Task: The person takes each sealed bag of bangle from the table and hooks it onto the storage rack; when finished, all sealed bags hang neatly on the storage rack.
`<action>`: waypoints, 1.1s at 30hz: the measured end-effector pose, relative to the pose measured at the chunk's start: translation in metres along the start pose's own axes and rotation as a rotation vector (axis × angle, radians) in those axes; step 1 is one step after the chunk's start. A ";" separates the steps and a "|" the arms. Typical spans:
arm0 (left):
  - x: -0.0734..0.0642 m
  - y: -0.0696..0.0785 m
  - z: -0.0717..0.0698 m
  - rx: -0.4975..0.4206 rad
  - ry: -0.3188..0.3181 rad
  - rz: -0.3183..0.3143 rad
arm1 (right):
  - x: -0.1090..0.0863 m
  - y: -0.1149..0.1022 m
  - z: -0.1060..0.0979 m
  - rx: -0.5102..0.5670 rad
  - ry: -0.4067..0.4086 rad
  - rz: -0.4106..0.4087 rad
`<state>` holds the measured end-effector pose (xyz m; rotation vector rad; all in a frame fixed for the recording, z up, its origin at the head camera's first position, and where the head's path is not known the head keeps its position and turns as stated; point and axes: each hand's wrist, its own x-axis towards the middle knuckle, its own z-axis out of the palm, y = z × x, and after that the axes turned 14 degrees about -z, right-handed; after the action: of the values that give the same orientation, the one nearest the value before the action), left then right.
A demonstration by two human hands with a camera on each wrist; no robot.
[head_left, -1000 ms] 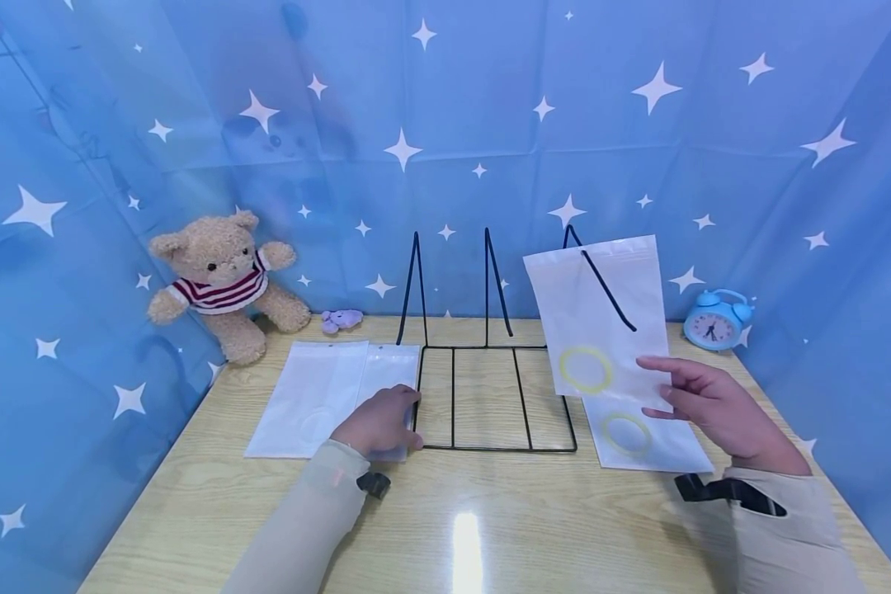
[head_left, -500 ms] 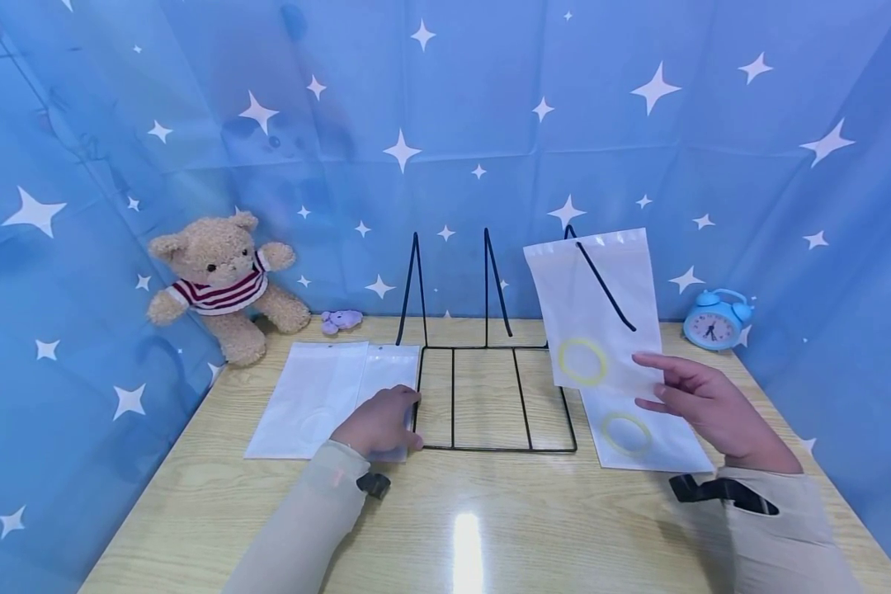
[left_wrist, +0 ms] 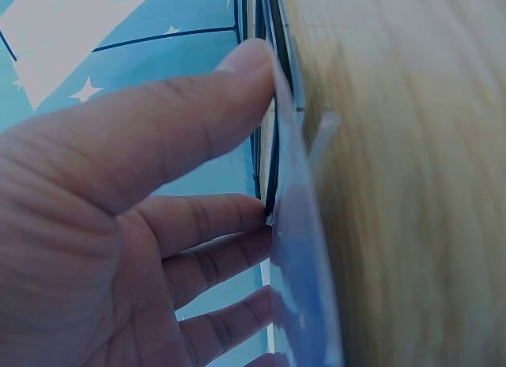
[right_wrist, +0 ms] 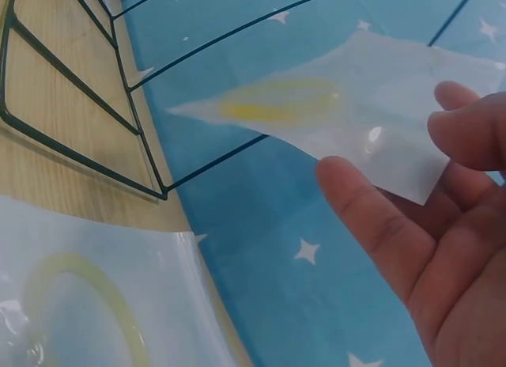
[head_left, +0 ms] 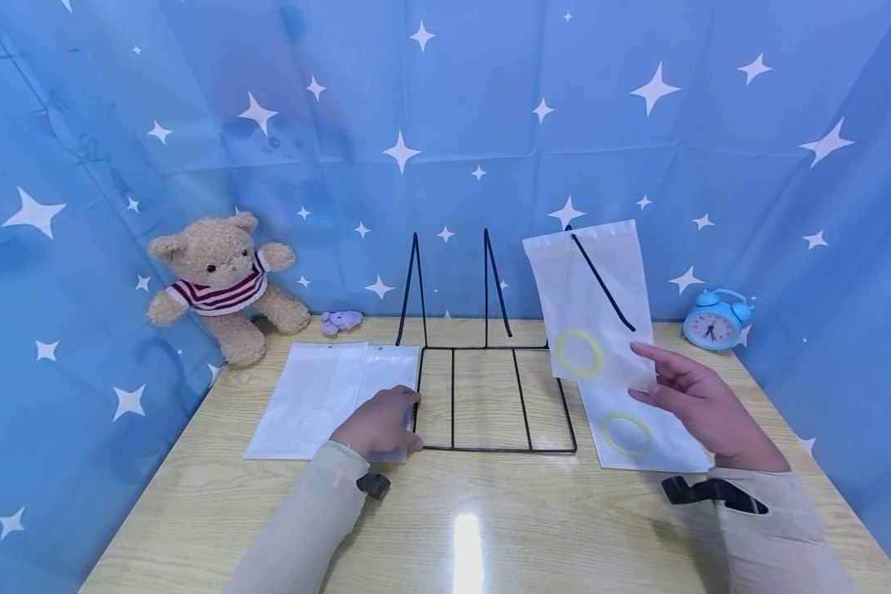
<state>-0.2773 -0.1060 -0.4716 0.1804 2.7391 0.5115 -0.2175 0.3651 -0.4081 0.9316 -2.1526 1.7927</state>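
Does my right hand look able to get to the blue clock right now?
Probably yes, once it lets go: the right hand seems to hold the lower corner of the hanging bag, but in the head view nothing stands between that hand and the clock.

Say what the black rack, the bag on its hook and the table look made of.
Black rack: probably metal wire, dark matte coating, given its thin, even rods. Hooked bag: likely glossy plastic film, given its bright glint. Table: glossy, with wood grain and glare; wood or laminate, unclear.
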 end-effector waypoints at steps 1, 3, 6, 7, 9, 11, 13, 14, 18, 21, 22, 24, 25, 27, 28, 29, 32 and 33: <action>0.000 0.000 0.000 -0.003 0.000 0.000 | 0.000 0.001 0.001 -0.014 0.006 0.007; 0.001 -0.001 0.001 -0.010 0.001 0.000 | 0.001 0.002 0.002 -0.048 0.014 0.020; 0.001 -0.001 0.001 -0.019 -0.002 -0.001 | 0.001 0.004 0.004 -0.091 0.019 0.041; 0.001 -0.001 0.001 -0.021 -0.004 -0.001 | 0.001 0.004 0.005 -0.109 0.022 0.051; 0.001 -0.002 0.001 -0.019 -0.007 -0.002 | 0.001 0.005 0.006 -0.152 0.029 0.075; 0.002 -0.002 0.001 -0.015 -0.007 -0.002 | 0.002 0.005 0.006 -0.215 0.029 0.103; 0.003 -0.002 0.001 -0.011 -0.006 -0.003 | 0.002 0.004 0.006 -0.254 0.020 0.128; 0.003 -0.002 0.001 -0.008 -0.005 -0.005 | 0.002 0.004 0.006 -0.271 0.015 0.141; 0.004 -0.002 0.002 -0.005 -0.003 -0.006 | 0.003 0.004 0.005 -0.318 0.003 0.202; 0.003 -0.002 0.002 -0.008 -0.003 -0.006 | 0.004 0.004 0.006 -0.330 0.008 0.243; 0.003 -0.002 0.002 -0.009 -0.003 -0.005 | 0.004 0.004 0.007 -0.330 0.009 0.249; 0.002 -0.001 0.001 -0.011 -0.003 -0.006 | 0.004 0.005 0.007 -0.305 0.011 0.237; 0.001 -0.001 0.001 -0.011 -0.003 -0.005 | 0.004 0.006 0.007 -0.282 0.009 0.214; 0.000 0.000 0.000 -0.013 -0.006 -0.008 | 0.004 0.007 0.007 -0.247 0.003 0.160; 0.000 0.000 0.000 -0.015 -0.007 -0.008 | 0.003 0.008 0.007 -0.236 0.003 0.139; -0.001 0.001 0.000 -0.017 -0.008 -0.010 | 0.003 0.008 0.007 -0.230 0.004 0.126; -0.002 0.002 -0.002 -0.020 -0.012 -0.016 | 0.004 0.008 0.005 -0.273 0.016 0.148; -0.002 0.002 -0.002 -0.018 -0.011 -0.015 | 0.004 0.008 0.004 -0.305 0.022 0.182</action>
<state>-0.2759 -0.1055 -0.4684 0.1573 2.7218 0.5296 -0.2238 0.3603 -0.4137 0.6599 -2.4730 1.4740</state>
